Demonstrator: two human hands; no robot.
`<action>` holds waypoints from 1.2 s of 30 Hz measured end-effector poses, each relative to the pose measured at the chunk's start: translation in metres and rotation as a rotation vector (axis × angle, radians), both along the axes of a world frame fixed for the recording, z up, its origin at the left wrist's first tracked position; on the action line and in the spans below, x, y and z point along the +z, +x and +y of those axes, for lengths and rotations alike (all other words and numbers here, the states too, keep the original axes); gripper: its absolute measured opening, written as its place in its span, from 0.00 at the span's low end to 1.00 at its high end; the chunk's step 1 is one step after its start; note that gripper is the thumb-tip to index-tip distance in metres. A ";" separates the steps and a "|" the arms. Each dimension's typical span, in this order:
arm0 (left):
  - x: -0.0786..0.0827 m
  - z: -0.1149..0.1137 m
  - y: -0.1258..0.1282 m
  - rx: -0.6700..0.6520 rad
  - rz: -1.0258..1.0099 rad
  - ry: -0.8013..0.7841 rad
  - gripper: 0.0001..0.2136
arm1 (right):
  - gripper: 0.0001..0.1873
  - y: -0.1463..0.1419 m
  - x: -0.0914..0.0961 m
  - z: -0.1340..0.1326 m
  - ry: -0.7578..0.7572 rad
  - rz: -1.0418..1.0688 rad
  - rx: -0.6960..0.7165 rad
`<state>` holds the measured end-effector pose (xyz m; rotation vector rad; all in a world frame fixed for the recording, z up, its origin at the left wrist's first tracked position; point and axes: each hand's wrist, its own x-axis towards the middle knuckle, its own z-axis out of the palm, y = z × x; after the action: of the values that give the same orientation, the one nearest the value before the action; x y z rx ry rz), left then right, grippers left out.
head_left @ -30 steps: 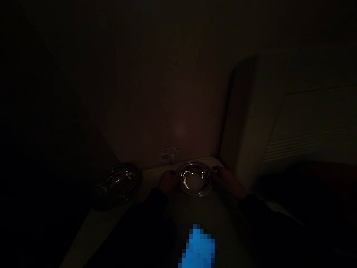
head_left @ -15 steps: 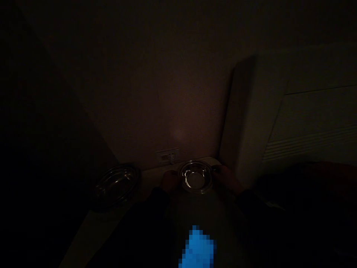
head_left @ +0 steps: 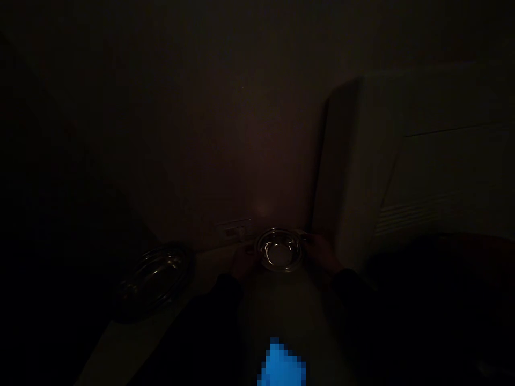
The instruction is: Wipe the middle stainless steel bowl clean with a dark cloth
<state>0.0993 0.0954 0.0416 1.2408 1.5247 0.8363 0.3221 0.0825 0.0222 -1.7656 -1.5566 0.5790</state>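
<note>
Two hands flank a shiny metal bowl [head_left: 279,255] in a very dark room.
In the head view, the bowl sits between the left hand [head_left: 243,261] and the right hand [head_left: 321,252], near the wall [head_left: 265,145] at the far end of a pale table [head_left: 289,308]; it is too dark to tell whether either hand's fingers close on the rim. A second metal dish [head_left: 156,276] stands apart at left; a blue pixelated patch [head_left: 282,368] glows at the bottom.
</note>
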 end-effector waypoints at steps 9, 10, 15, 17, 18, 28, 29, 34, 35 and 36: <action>-0.003 0.009 0.002 -0.003 0.029 0.017 0.13 | 0.17 0.003 -0.001 0.009 0.013 0.027 0.041; -0.003 0.009 0.002 -0.002 0.035 0.019 0.14 | 0.17 0.003 -0.002 0.009 0.012 0.025 0.038; -0.007 0.011 0.002 -0.002 0.053 0.032 0.17 | 0.17 0.002 -0.003 0.013 0.003 0.005 0.021; -0.008 0.011 0.002 -0.006 0.055 0.044 0.17 | 0.17 0.002 -0.003 0.014 0.002 -0.004 0.020; -0.008 0.012 0.002 -0.009 0.055 0.049 0.17 | 0.17 0.002 -0.003 0.014 0.001 -0.008 0.017; 0.017 -0.007 -0.037 -0.104 0.082 0.016 0.24 | 0.20 0.008 0.012 -0.024 0.047 -0.074 -0.025; 0.023 -0.015 -0.047 -0.107 0.112 0.024 0.22 | 0.20 0.006 0.015 -0.030 0.055 -0.073 -0.006; 0.043 -0.066 -0.104 -0.146 0.472 0.159 0.17 | 0.15 -0.034 0.031 -0.061 0.079 -0.065 0.257; 0.044 -0.079 -0.115 -0.121 0.524 0.153 0.17 | 0.15 -0.047 0.034 -0.068 0.071 -0.073 0.357; 0.043 -0.092 -0.126 -0.080 0.571 0.143 0.19 | 0.16 -0.061 0.036 -0.075 0.050 -0.086 0.466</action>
<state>-0.0266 0.0037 0.0842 1.7364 1.8648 0.5684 0.2613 0.0071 0.0584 -1.4061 -2.0423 0.6818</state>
